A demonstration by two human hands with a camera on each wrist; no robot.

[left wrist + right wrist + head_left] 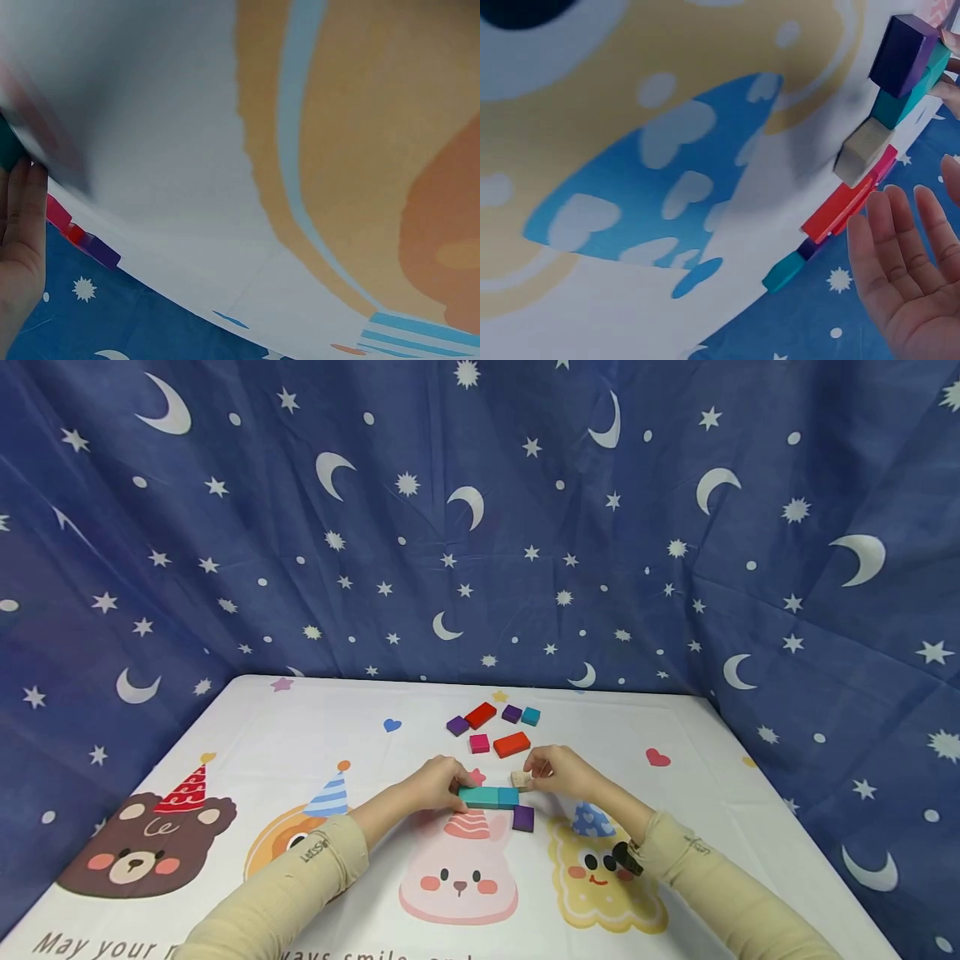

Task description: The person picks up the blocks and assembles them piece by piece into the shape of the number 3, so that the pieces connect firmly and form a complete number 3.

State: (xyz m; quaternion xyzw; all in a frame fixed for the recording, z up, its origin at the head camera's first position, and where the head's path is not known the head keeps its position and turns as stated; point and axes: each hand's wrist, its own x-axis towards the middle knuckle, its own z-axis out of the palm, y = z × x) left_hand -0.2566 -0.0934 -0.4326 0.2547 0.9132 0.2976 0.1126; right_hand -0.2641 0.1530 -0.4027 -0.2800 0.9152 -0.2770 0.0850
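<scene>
In the head view my left hand pinches the left end of a long teal block between thumb and fingers. A blue-teal cube sits against the block's right end. Touching that cube's far right corner is a plain wooden block, and a purple block lies at its near right corner. My right hand is just right of the wooden block. The right wrist view shows the right hand with fingers extended, apart from the wooden block.
Farther back lie an orange-red block, a pink cube, a red block, purple cubes and a blue cube. The white cloth has printed animals. A starry blue curtain hangs behind.
</scene>
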